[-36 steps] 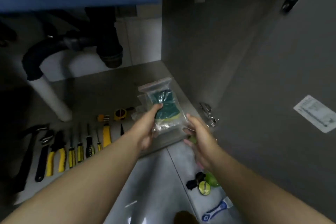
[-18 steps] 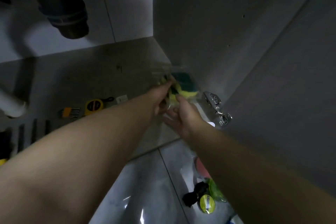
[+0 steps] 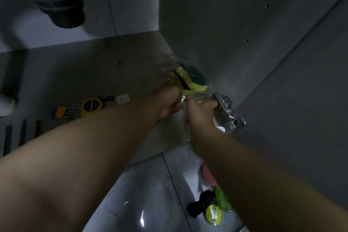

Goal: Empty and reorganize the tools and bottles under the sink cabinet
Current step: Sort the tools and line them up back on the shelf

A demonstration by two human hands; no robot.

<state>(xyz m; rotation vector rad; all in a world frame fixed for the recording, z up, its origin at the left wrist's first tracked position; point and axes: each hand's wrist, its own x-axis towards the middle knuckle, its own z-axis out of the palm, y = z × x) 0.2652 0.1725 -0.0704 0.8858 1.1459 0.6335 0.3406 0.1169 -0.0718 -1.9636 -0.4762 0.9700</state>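
A clear plastic bag of green-and-yellow sponges [image 3: 191,78] lies low against the cabinet's right wall, near the front corner of the cabinet floor [image 3: 94,73]. My left hand [image 3: 167,101] grips the bag's near left end. My right hand [image 3: 199,111] pinches its crumpled near right end, just left of the metal door hinge [image 3: 228,113]. On the cabinet floor to the left lie a yellow tape measure [image 3: 92,106], a set of hex keys [image 3: 63,113] and several dark tool shafts [image 3: 22,133].
A dark drain pipe [image 3: 60,2] hangs at the upper left. The open cabinet door [image 3: 301,109] stands at the right. On the tiled floor [image 3: 143,194] below my right arm lie a black item, a yellow-green round label [image 3: 213,214], green mesh and a red disc.
Both hands carried the sponge bag from mid-air forward and down into the cabinet's right front corner. The view moved closer, so most tools at the left slid out of frame.
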